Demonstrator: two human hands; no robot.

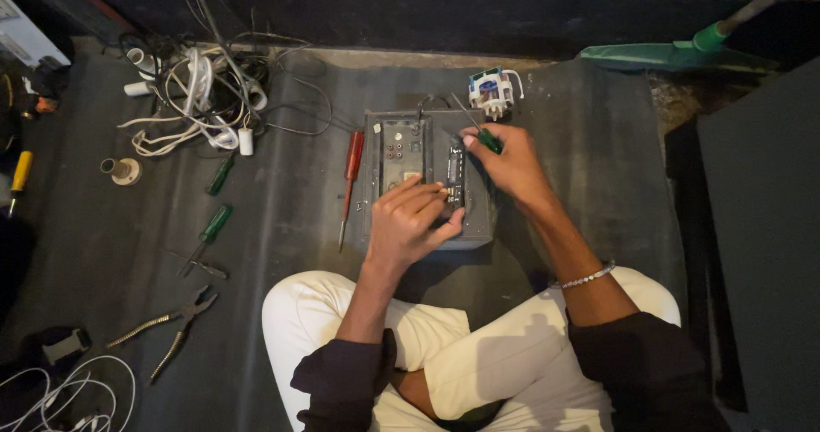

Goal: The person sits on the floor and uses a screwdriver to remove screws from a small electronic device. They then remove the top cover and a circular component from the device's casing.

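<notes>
Left hand [412, 223] fingers curled on box [427, 180] — right hand [511, 163] gripping screwdriver [489, 140]

Both forearms extend forward from the seated, cross-legged body and converge ahead of the knees. The left hand [412, 220] is palm down, fingers curled and pressed together, thumb angled out to the right, wrist straight. The right hand [506, 163] sits farther forward, knuckles up, fingers closed in a pinch grip around a slim green handle, wrist bent slightly inward. Dark sleeves are pushed back to the elbows. A beaded bracelet circles the right forearm.
</notes>
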